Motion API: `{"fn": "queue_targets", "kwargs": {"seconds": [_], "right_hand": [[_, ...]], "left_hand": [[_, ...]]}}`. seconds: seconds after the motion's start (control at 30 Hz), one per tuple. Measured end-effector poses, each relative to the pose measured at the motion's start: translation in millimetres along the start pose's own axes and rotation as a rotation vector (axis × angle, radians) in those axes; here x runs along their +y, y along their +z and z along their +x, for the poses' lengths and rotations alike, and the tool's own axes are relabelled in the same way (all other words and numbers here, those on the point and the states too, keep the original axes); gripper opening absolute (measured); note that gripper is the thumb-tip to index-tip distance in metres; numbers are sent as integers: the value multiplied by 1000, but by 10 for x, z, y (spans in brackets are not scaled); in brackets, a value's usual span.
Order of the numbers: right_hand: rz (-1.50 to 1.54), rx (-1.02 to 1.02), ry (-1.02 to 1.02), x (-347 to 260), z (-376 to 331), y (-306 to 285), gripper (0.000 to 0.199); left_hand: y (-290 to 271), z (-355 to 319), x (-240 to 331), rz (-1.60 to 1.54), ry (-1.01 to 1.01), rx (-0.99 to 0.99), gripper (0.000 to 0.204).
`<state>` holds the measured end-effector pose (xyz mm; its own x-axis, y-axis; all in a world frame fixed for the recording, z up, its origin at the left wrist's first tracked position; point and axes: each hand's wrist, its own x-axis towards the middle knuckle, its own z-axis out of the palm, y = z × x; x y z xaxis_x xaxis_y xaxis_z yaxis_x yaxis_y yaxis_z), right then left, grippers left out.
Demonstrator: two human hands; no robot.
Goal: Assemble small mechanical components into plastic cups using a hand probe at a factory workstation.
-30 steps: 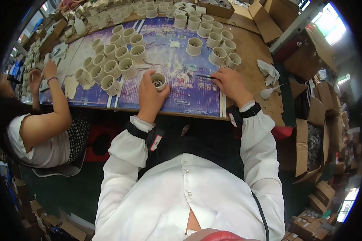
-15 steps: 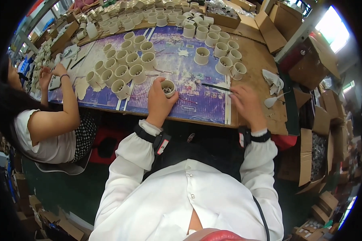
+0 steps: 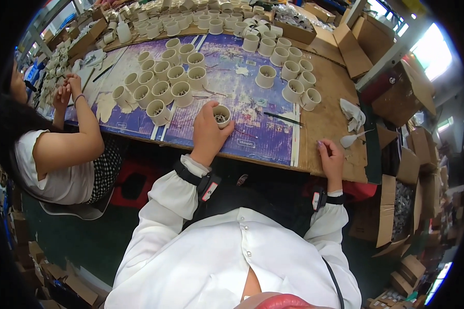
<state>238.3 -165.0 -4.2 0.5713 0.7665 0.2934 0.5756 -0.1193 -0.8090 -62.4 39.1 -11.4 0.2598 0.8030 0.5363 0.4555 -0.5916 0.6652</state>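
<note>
My left hand (image 3: 209,130) is closed around a cream-coloured round cup (image 3: 221,121) near the table's front edge. The cup stands upright, and small metallic-looking parts show inside it. Thin dark red wires lie on the table by its right side. A slim black stick (image 3: 283,119) rests on the purple table covering, to the right of the cup. Closer to the front edge at the right, my right hand (image 3: 332,159) hangs over bare cardboard with its fingers curled in. Nothing shows between those fingers, and they are apart from the stick.
Similar cups (image 3: 162,91) stand grouped to the left, with another group (image 3: 293,87) at the right and many more behind. A white dropper bottle (image 3: 349,140) and crumpled white cloth (image 3: 352,114) lie far right. A co-worker (image 3: 67,139) sits at left. An open carton (image 3: 392,211) stands lower right.
My right hand has left the black stick and drawn back toward me and to the right, its fingers curling. The left hand still holds the cup. The co-worker's hands have come together.
</note>
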Motion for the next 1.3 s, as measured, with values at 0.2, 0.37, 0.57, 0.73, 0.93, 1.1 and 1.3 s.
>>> {"fn": "queue_targets", "kwargs": {"seconds": [0.2, 0.37, 0.57, 0.73, 0.93, 1.1, 1.3], "right_hand": [[-131, 42, -82, -38, -39, -15, 15], [-122, 60, -113, -10, -97, 20, 16], [-73, 81, -84, -22, -110, 18, 16], [-25, 83, -38, 6, -61, 54, 16], [-34, 57, -4, -25, -94, 60, 15], [-69, 51, -63, -51, -87, 45, 14], [-101, 64, -66, -84, -54, 25, 13]], "left_hand": [[12, -32, 20, 5, -37, -19, 61], [8, -100, 6, 2, -13, 25, 61], [-36, -86, 55, 13, 23, 36, 59], [-44, -53, 44, -23, 42, 73, 59], [-64, -65, 72, 2, 29, 51, 58], [-101, -25, 91, 7, 15, 32, 59], [-36, -13, 81, 2, 19, 50, 57]]}}
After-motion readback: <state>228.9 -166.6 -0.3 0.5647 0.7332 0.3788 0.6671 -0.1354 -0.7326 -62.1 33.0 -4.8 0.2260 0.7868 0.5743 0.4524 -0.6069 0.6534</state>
